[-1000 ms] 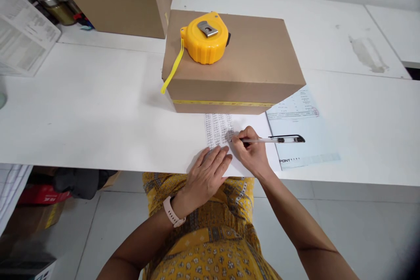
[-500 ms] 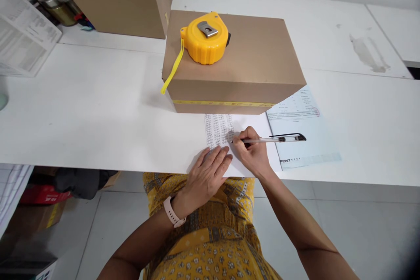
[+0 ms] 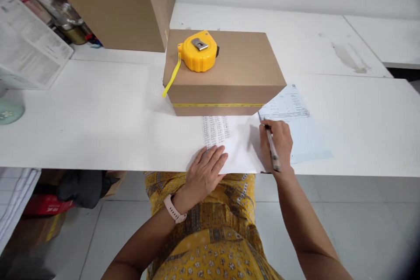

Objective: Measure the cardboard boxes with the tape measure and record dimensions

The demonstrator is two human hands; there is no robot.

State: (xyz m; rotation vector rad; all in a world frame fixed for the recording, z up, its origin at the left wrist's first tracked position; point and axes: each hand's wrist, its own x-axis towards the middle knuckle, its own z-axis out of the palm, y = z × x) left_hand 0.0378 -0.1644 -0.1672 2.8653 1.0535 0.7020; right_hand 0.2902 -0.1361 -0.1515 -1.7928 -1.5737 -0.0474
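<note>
My left hand (image 3: 206,168) lies flat with fingers spread on a white sheet of paper (image 3: 241,153) at the table's front edge. Columns of handwritten lines fill the sheet's left part. In my right hand (image 3: 278,142) is a pen (image 3: 273,151), its back end pointing toward me and its tip just above my fingers. That hand is over the border between the white sheet and a pale blue printed document (image 3: 311,140). A cardboard box (image 3: 226,70) stands just behind the sheet and hides its far part. On the box rests a yellow tape measure (image 3: 199,54) with a yellow strap.
Larger cardboard boxes (image 3: 121,13) stand at the back left, beside a printed white carton (image 3: 29,43) and assorted items. A green round object (image 3: 11,111) is at the left edge. Below the table, a dark bag (image 3: 82,188) sits at the left.
My right hand has moved right with the pen, from the written columns to the blue document's edge, and the pen has swung round toward me. My left hand stays on the sheet. The view has tilted up.
</note>
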